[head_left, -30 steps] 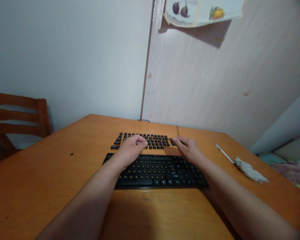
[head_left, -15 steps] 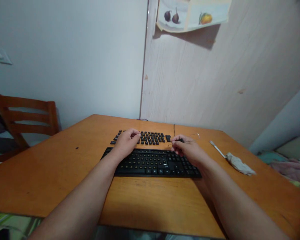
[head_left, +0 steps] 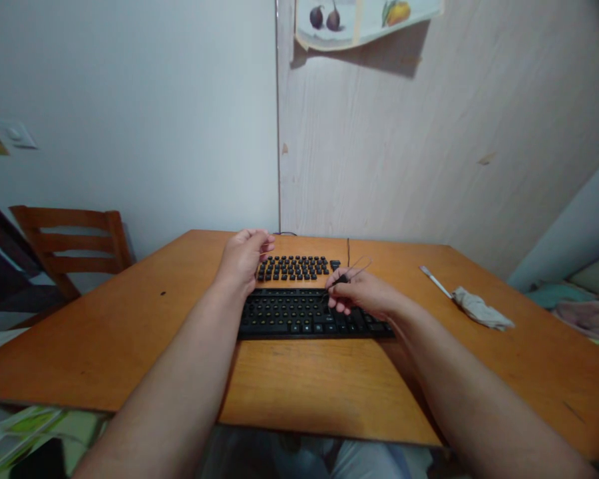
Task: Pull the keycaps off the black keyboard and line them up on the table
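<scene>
A black keyboard (head_left: 284,313) lies on the table, many of its key positions bare and showing small yellowish stems. Behind it, loose black keycaps (head_left: 299,267) are laid out in rows. My left hand (head_left: 242,259) is raised over the left part of those rows, its thumb and fingers pinched together; whatever is between them is too small to make out. Over the keyboard's right half, my right hand (head_left: 362,293) grips a wire keycap puller (head_left: 343,279) by its black middle, with thin wires sticking out. The right hand hides part of the keyboard beneath.
To the right lie a white-handled brush (head_left: 435,282) and a crumpled pale cloth (head_left: 480,309). A small dark bit (head_left: 163,293) rests on the wooden table (head_left: 289,379) at left. A cable (head_left: 348,247) runs toward the wall. A wooden chair (head_left: 74,241) stands beyond the left edge.
My left hand has lifted away from the keyboard's upper left toward the back. My right hand has shifted left over the keyboard with the keycap puller. The camera view has shifted slightly.
</scene>
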{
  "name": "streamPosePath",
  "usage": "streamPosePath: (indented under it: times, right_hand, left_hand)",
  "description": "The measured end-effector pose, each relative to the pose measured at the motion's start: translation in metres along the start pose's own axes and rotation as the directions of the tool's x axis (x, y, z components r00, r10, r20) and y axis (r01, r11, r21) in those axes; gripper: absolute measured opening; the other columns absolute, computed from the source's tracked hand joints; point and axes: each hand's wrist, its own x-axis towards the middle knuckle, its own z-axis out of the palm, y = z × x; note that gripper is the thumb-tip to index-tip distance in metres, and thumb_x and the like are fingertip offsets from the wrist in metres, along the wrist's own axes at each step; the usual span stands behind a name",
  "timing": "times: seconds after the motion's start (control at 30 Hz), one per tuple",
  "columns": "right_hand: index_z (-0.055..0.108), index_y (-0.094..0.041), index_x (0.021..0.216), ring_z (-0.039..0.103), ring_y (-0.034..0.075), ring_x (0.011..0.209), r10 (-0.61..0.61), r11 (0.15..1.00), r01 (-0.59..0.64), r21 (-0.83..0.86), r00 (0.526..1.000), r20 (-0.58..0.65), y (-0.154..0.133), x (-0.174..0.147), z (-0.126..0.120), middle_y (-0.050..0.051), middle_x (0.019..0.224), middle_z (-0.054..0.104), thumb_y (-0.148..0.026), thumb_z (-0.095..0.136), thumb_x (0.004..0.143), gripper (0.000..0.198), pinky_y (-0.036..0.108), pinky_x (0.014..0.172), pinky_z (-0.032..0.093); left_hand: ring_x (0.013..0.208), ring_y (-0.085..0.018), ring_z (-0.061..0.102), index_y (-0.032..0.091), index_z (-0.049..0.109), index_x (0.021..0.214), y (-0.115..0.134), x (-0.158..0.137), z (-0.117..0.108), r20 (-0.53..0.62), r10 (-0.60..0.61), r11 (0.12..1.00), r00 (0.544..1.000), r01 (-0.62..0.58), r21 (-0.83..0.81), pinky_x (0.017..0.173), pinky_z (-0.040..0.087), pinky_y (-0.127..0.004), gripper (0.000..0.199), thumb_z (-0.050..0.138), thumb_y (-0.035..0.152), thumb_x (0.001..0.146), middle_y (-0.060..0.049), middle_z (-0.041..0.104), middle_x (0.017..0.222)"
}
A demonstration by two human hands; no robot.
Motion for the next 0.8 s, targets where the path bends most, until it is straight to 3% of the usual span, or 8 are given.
streamPosePath:
  times: [0.13,0.37,0.6,0.8]
  right_hand:
    - [0.055,-0.016,0.092,0.067,0.012,0.058,0.021,1.000,-0.022,0.006,0.998,0.058,-0.001,-0.002,0.001,0.005,0.074,0.072,-0.024,0.066,0.081,0.017,0.024,0.054,0.056]
    - [0.060,-0.016,0.092,0.062,0.010,0.052,-0.008,0.986,0.025,-0.166,0.995,0.103,-0.001,-0.005,0.001,0.001,0.068,0.069,-0.033,0.069,0.081,0.022,0.021,0.048,0.051]
    - [0.063,-0.015,0.095,0.057,0.009,0.045,0.039,0.954,-0.001,-0.300,0.992,0.121,-0.001,-0.007,0.003,-0.001,0.061,0.066,-0.033,0.071,0.078,0.026,0.018,0.041,0.044]
    - [0.063,-0.016,0.097,0.056,0.009,0.046,0.080,0.948,-0.027,-0.318,0.985,0.153,-0.002,-0.010,0.001,-0.001,0.062,0.066,-0.035,0.070,0.078,0.028,0.018,0.041,0.043]
  left_hand:
    - [0.071,-0.013,0.060,0.015,0.062,0.080,-0.020,-0.003,0.001,0.061,0.031,0.988,0.998,-0.040,0.152,0.066,0.045,-0.025,0.024,0.065,0.038,0.073,-0.005,0.068,0.080]
    - [0.076,-0.016,0.061,0.016,0.064,0.083,-0.061,-0.008,-0.014,0.202,0.112,0.905,0.973,-0.184,0.382,0.071,0.046,-0.027,0.027,0.057,0.042,0.081,-0.004,0.068,0.081]
    - [0.075,-0.016,0.059,0.018,0.064,0.083,-0.055,-0.019,-0.006,0.386,0.172,0.773,0.906,-0.367,0.518,0.071,0.044,-0.027,0.026,0.049,0.040,0.088,-0.002,0.066,0.079]
    - [0.073,-0.016,0.059,0.019,0.064,0.083,-0.050,-0.025,-0.002,0.394,0.168,0.737,0.904,-0.381,0.559,0.069,0.043,-0.028,0.024,0.049,0.037,0.088,-0.001,0.067,0.079]
